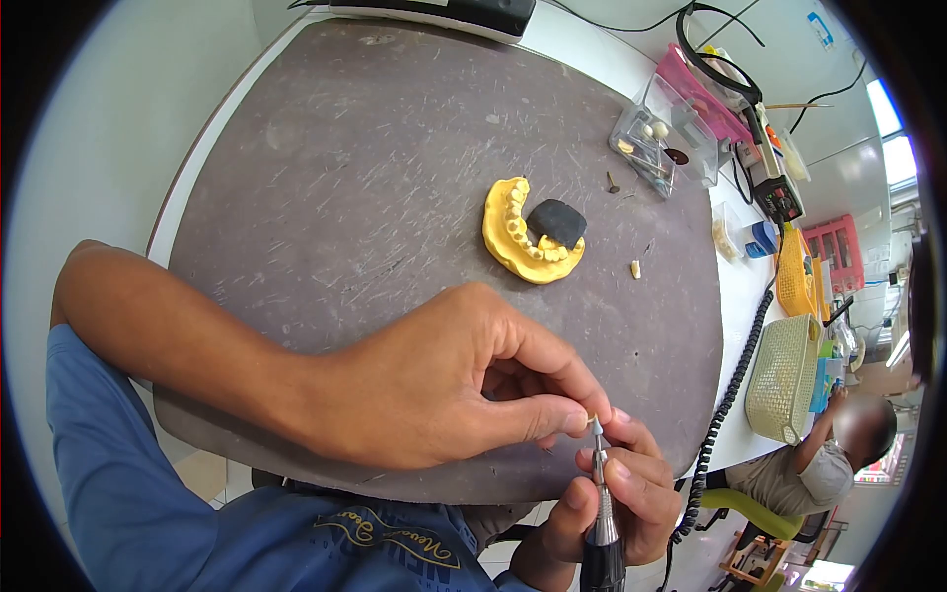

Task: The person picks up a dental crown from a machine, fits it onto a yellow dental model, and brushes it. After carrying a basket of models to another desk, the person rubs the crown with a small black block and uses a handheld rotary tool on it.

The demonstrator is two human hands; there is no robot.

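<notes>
My left hand (pixel 464 385) is closed, thumb and forefinger pinching a tiny pale piece, mostly hidden by the fingertips. Wrapped round a rotary handpiece (pixel 603 538) is my right hand (pixel 631 493), near the mat's front edge. The handpiece points up, and its grey conical tip (pixel 597 427) meets the pinched piece at the fingertips. Beyond my hands, a yellow dental model (pixel 508 247) with a row of teeth lies on the grey mat (pixel 345 197). A dark block (pixel 557 223) rests against its inner side. One small cream tooth piece (pixel 635 269) lies to its right.
A clear plastic box (pixel 666 133) with small parts stands at the back right, a small bur (pixel 613 184) near it. A coiled black cord (pixel 725 414) runs along the right edge. Beyond are a woven basket (pixel 782 380) and a seated person (pixel 814 464).
</notes>
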